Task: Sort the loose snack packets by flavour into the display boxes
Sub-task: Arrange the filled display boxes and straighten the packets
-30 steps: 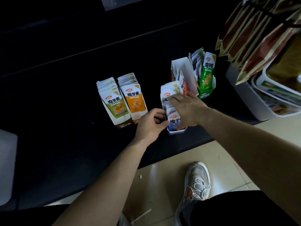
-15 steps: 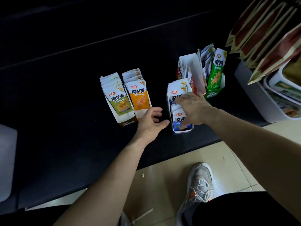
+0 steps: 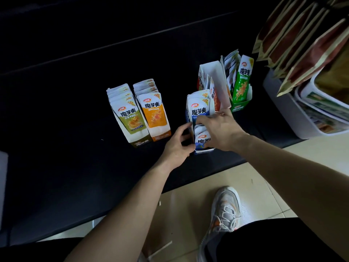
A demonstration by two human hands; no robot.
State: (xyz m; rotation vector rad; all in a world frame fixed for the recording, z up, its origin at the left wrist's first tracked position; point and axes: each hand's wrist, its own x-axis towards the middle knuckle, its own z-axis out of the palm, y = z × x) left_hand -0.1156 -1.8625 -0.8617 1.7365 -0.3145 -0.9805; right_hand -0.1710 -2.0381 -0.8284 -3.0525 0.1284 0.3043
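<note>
Five display boxes stand on the black surface. The olive box [image 3: 140, 142] and the orange box [image 3: 160, 136] at the left are packed with matching packets. The blue box [image 3: 203, 150] in the middle holds blue packets [image 3: 200, 108]. My left hand [image 3: 177, 145] grips the blue box's left side, fingers curled round its wall. Over the box's middle, my right hand [image 3: 217, 127] has its fingertips pushed in among the blue packets. Behind stand the red box [image 3: 217, 80] and the green box [image 3: 240, 106], each with a few packets.
A white bin [image 3: 287, 112] holding large brown bags [image 3: 302, 44] and printed packs stands at the right edge. The black surface ends near me at a beige tiled floor, where my shoe [image 3: 224, 210] rests. A pale object [image 3: 2, 186] sits at the far left.
My left hand has gone from hanging open beside the blue box to gripping its left side. My right hand has stayed in the blue packets, sliding slightly toward the front.
</note>
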